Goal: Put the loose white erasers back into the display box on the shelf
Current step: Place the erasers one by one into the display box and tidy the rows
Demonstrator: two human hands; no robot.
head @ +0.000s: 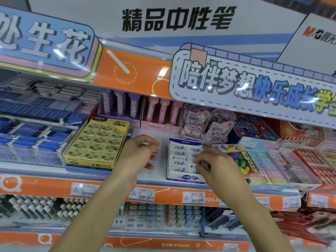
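The white-eraser display box on the shelf looks nearly full. The right hand pinches something small, seemingly an eraser, over its right column; the left hand hovers beside it, half-curled and empty, no loose erasers visible elsewhere

A: What does the white header board say?
B: "精品中性笔". A corner card shows "M&G".
A: And the boxes?
B: The yellow eraser box reads "2B" on its lid and front; the white eraser box reads "小白净".
A: Prices?
B: The shelf tags show "0.80" and "1.00".
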